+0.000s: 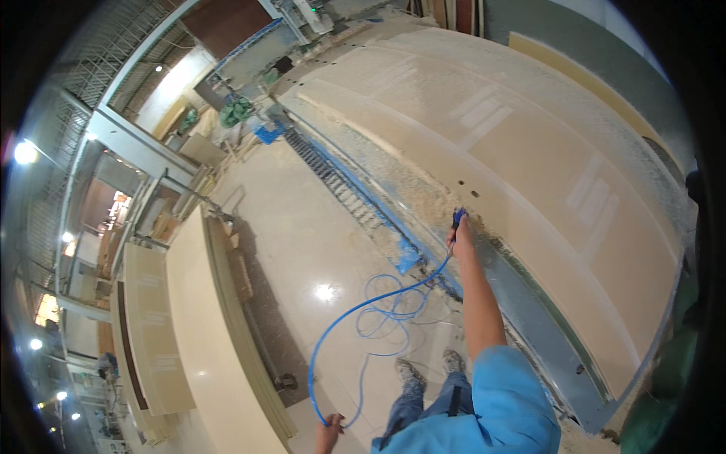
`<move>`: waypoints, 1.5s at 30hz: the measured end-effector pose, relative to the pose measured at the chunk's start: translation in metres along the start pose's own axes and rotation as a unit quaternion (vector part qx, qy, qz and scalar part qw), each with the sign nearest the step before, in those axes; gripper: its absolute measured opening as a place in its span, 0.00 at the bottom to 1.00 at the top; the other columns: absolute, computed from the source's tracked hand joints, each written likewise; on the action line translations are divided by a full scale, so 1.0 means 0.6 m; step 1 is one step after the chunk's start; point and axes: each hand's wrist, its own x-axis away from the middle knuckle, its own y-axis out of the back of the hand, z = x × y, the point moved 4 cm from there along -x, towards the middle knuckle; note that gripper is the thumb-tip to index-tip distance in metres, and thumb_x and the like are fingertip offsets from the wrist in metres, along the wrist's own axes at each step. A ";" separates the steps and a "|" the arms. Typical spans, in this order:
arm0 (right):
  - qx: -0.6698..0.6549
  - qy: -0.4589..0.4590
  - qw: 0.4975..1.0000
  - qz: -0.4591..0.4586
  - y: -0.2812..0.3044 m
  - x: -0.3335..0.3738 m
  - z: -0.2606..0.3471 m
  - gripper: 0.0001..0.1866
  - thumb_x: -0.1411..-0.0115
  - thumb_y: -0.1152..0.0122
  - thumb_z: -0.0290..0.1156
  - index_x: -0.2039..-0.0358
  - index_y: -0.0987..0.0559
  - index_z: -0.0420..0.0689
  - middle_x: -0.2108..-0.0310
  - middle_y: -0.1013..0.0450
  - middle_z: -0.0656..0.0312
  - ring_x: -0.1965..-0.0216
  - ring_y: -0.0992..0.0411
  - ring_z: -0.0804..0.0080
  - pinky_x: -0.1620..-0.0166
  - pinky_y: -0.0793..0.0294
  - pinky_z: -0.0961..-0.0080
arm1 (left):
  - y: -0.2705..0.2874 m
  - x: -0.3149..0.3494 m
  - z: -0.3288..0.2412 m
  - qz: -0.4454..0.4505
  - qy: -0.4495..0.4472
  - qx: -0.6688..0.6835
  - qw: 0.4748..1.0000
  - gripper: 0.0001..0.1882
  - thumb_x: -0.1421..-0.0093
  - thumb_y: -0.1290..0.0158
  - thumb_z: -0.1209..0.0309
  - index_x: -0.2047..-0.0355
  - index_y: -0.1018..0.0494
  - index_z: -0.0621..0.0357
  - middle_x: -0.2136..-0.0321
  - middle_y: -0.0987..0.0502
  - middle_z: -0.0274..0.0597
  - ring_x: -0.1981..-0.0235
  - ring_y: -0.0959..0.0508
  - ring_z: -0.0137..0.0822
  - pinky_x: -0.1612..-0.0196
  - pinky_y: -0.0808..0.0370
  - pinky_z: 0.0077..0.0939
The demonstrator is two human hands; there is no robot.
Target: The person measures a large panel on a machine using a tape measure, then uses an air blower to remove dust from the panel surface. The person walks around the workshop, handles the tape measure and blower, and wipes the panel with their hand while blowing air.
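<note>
My right hand (460,234) is closed around a blue air blow gun (458,217), held out at the near edge of a large tan board (544,219). Sawdust (431,189) lies along that edge, close to the gun's tip. From the gun a blue air hose (321,344) arcs down to the left. My left hand (330,433) grips the hose low in the view, beside my legs. Loose coils of it rest on the floor between the two hands.
The board lies on a grey machine bed (522,291). Alongside runs a cable chain (333,180) with a blue rail. Stacked pale panels (219,325) stand to the left. My shoes are on the pale tiled floor (280,227). Green sacking (236,111) lies farther off.
</note>
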 end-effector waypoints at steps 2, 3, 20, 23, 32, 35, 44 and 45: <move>0.108 0.055 0.993 -0.010 -0.079 -0.027 0.008 0.37 0.31 0.59 0.65 0.85 0.33 0.47 0.92 0.43 0.62 0.91 0.42 0.70 0.87 0.44 0.67 | -0.015 0.047 -0.004 0.004 0.021 -0.046 0.999 0.17 0.29 0.53 0.62 0.63 0.19 0.62 0.82 0.23 0.38 0.78 0.22 0.28 0.72 0.27 0.25; 0.267 0.009 0.954 0.136 -0.137 -0.027 0.005 0.36 0.32 0.57 0.65 0.84 0.32 0.47 0.91 0.41 0.61 0.92 0.41 0.69 0.87 0.43 0.66 | -0.024 0.064 -0.003 0.008 0.033 -0.082 0.996 0.17 0.29 0.53 0.62 0.63 0.19 0.62 0.82 0.23 0.38 0.79 0.22 0.29 0.72 0.27 0.25; -0.067 0.089 0.978 -0.176 0.443 0.435 -0.056 0.34 0.37 0.53 0.70 0.74 0.31 0.47 0.87 0.39 0.70 0.87 0.40 0.77 0.84 0.41 0.75 | 0.000 0.036 0.266 0.078 0.067 -0.064 0.993 0.21 0.31 0.48 0.59 0.53 0.26 0.69 0.79 0.21 0.45 0.80 0.20 0.34 0.73 0.25 0.27; -0.029 0.106 0.982 -0.153 0.449 0.448 -0.015 0.35 0.37 0.52 0.71 0.71 0.30 0.46 0.87 0.40 0.72 0.86 0.39 0.78 0.83 0.41 0.77 | -0.015 0.015 0.247 0.137 0.036 -0.050 0.989 0.22 0.32 0.47 0.57 0.54 0.25 0.70 0.79 0.22 0.43 0.80 0.21 0.34 0.73 0.26 0.27; 0.032 0.041 0.995 -0.088 0.409 0.343 0.045 0.35 0.37 0.53 0.70 0.73 0.31 0.45 0.87 0.39 0.70 0.87 0.39 0.76 0.84 0.42 0.75 | -0.044 0.045 0.135 0.081 0.002 -0.057 0.995 0.21 0.32 0.47 0.58 0.53 0.23 0.65 0.80 0.22 0.41 0.79 0.21 0.30 0.73 0.27 0.27; 0.063 0.036 0.996 -0.044 0.341 0.265 0.052 0.35 0.36 0.53 0.70 0.74 0.31 0.45 0.87 0.38 0.70 0.88 0.39 0.75 0.84 0.43 0.74 | -0.055 0.075 0.133 0.059 0.016 -0.092 0.994 0.20 0.32 0.47 0.59 0.54 0.22 0.66 0.80 0.22 0.41 0.79 0.21 0.30 0.74 0.27 0.26; 0.090 0.054 0.994 0.028 0.074 0.028 0.025 0.35 0.32 0.59 0.66 0.80 0.33 0.46 0.89 0.39 0.65 0.89 0.39 0.70 0.86 0.42 0.70 | -0.116 0.183 0.104 0.029 0.094 -0.064 0.993 0.18 0.31 0.48 0.61 0.54 0.23 0.66 0.79 0.22 0.39 0.78 0.21 0.29 0.72 0.26 0.24; 0.096 0.070 0.993 0.016 0.048 0.007 0.023 0.35 0.32 0.59 0.66 0.80 0.33 0.46 0.89 0.39 0.64 0.90 0.39 0.69 0.87 0.43 0.69 | -0.127 0.192 0.091 0.027 0.095 -0.043 0.994 0.18 0.31 0.48 0.61 0.53 0.23 0.66 0.79 0.22 0.39 0.78 0.21 0.29 0.72 0.26 0.24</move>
